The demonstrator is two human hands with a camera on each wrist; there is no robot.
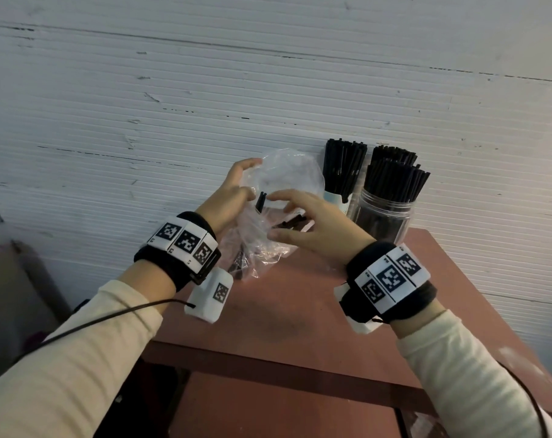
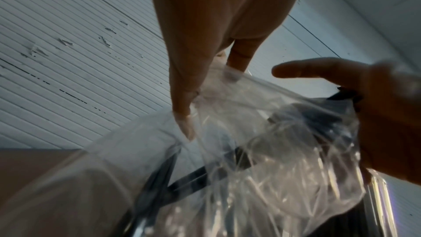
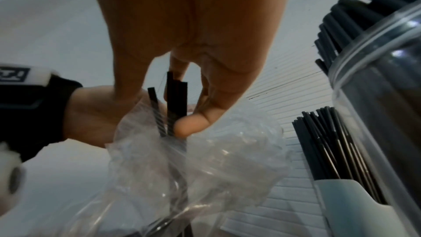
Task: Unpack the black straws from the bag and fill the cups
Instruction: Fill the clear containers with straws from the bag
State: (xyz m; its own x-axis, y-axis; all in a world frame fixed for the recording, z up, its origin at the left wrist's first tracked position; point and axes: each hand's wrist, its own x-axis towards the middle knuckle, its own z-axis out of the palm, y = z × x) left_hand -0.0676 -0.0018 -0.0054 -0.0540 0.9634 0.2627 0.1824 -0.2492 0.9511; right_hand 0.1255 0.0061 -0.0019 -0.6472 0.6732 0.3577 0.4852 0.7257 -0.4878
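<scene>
The task is looking far along. Two cups are standing at the far right of the bench (image 1: 300, 311), against the wall: a pale cup (image 1: 337, 197) and, just right of it, a clear jar (image 1: 383, 216). Both are already carrying thick bundles of black straws (image 1: 393, 177), standing upright and rising well above the rims.

The clear plastic bag (image 1: 268, 197) is being held up over the bench, just left of the cups, and it is looking nearly empty: only a few straws are showing through the crumpled film, some poking out at the mouth and a few lying lower in the bag.

The left hand (image 1: 233, 197) is gripping the bag's left side, fingers curled into the plastic and keeping the mouth spread. The right hand (image 1: 312, 229) is reaching into the opening; in the right wrist view its thumb and fingers (image 3: 193, 125) are pinching two or three straw ends (image 3: 175, 100) at the mouth.

What is left, by my reading, is drawing out these last straws, dropping them into a cup, and putting the bag aside. How much room the cups are still offering I cannot tell.
</scene>
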